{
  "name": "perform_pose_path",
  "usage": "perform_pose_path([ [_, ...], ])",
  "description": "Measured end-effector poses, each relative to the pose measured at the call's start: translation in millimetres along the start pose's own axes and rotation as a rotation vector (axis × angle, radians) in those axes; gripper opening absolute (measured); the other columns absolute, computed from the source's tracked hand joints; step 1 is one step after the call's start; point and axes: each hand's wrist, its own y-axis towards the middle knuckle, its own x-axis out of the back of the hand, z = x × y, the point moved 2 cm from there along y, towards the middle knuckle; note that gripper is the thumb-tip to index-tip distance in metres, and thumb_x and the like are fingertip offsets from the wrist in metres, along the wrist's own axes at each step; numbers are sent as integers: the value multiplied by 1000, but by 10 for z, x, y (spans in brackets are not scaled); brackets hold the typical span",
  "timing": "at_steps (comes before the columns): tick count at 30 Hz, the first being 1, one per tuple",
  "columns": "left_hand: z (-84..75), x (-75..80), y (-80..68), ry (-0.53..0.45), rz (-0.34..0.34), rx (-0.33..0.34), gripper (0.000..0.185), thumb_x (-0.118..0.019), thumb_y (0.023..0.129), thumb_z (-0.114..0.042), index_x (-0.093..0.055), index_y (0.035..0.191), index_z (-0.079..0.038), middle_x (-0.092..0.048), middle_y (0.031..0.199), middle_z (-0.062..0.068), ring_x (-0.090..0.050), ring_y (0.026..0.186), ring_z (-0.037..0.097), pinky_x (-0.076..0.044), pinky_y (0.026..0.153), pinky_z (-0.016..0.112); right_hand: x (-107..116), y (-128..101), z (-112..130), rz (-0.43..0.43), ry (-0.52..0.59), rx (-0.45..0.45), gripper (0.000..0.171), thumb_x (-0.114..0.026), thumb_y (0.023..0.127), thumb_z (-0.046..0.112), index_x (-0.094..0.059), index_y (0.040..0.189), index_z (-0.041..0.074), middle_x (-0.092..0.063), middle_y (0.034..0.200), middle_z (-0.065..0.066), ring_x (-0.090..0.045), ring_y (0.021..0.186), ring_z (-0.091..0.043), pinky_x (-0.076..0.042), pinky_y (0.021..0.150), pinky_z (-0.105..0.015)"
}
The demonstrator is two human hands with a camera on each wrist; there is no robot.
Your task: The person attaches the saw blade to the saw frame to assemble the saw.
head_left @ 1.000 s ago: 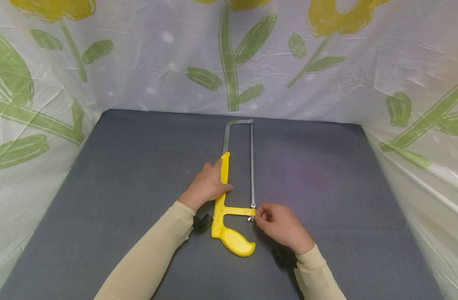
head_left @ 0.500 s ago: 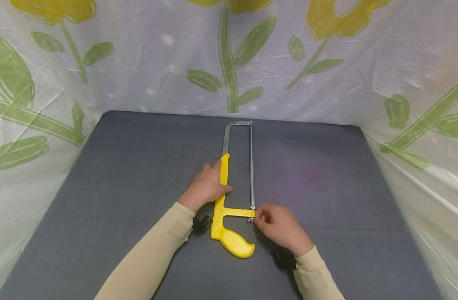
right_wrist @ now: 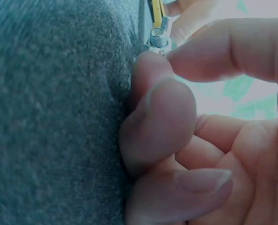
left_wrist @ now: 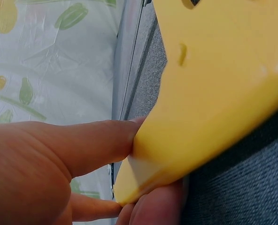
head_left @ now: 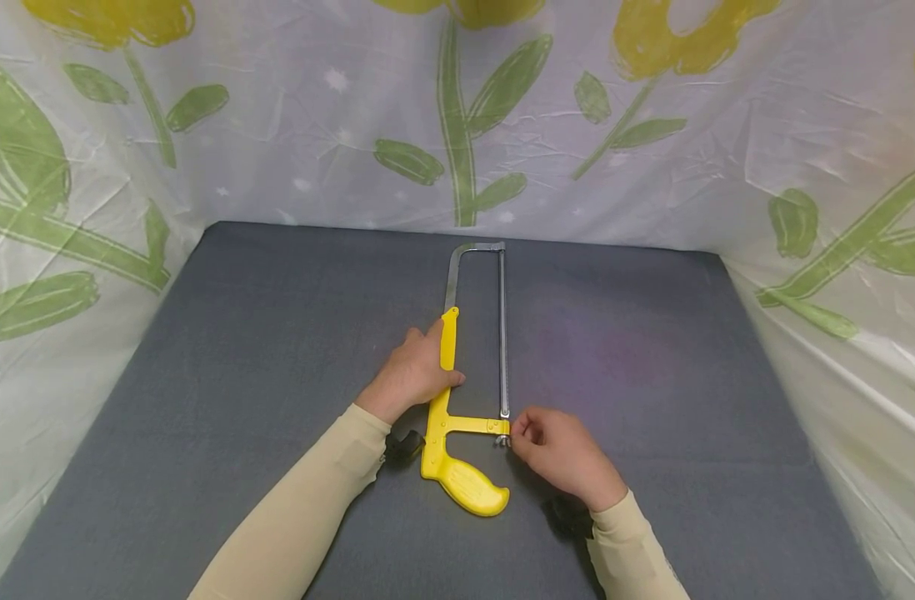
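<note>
A hacksaw (head_left: 447, 337) with a yellow frame and handle lies flat on the table, its handle toward me. My left hand (head_left: 412, 364) grips the yellow back of the frame, thumb over the top; in the left wrist view the thumb (left_wrist: 101, 143) and fingers clasp the yellow edge. The blade (head_left: 504, 333) runs along the right side. At its near end, below the yellow cross arm, sits a metal wing nut (right_wrist: 158, 40). My right hand (head_left: 566, 450) pinches at this nut with thumb and forefinger; its other fingers are curled against the cloth.
Dark grey cloth covers the table (head_left: 277, 292). A pale curtain (head_left: 277, 125) printed with yellow flowers and green leaves surrounds its back and sides. A black wrist camera (head_left: 405, 448) sits under the left wrist, right by the saw frame.
The wing nut shows at a slightly different angle beside the right fingertips. The hacksaw and left hand stay in place; the whole view has dipped slightly.
</note>
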Motion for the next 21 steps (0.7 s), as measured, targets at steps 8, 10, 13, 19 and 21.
perform_pose_path([
  [8, 3, -4, 0, 7, 4, 16, 106, -87, 92, -33, -22, 174, -12, -51, 137, 25, -65, 92, 29, -61, 78, 37, -38, -6, 11, 1, 20, -75, 26, -86, 91, 38, -69, 81, 21, -57, 66, 7, -48, 60, -11, -37, 56, -26],
  [10, 4, -5, -1, 8, 5, 20, 107, -87, 92, -33, -22, 174, -12, -51, 138, 25, -65, 92, 29, -62, 78, 38, -48, -6, 14, -5, 19, -83, 29, -88, 89, 40, -68, 80, 21, -57, 65, 7, -48, 60, -11, -36, 56, -27],
  [13, 3, -5, 0, 10, 6, 23, 107, -87, 92, -34, -21, 174, -12, -51, 139, 25, -65, 93, 29, -62, 79, 38, -60, -2, 15, -18, 3, -91, 32, -88, 88, 41, -66, 79, 21, -56, 65, 7, -48, 60, -12, -36, 57, -27],
  [19, 1, -5, 9, 15, 10, 23, 107, -86, 93, -35, -21, 174, -12, -50, 142, 26, -65, 95, 30, -62, 83, 40, -66, -2, 24, -26, -14, -94, 34, -89, 87, 42, -65, 78, 20, -56, 65, 6, -47, 60, -12, -35, 56, -27],
  [21, 1, -5, 11, 15, 10, 23, 107, -86, 93, -35, -20, 174, -12, -50, 142, 26, -65, 95, 30, -62, 83, 40, -67, 3, 23, -25, -12, -93, 34, -89, 87, 42, -65, 78, 20, -56, 65, 6, -47, 60, -12, -35, 56, -27],
])
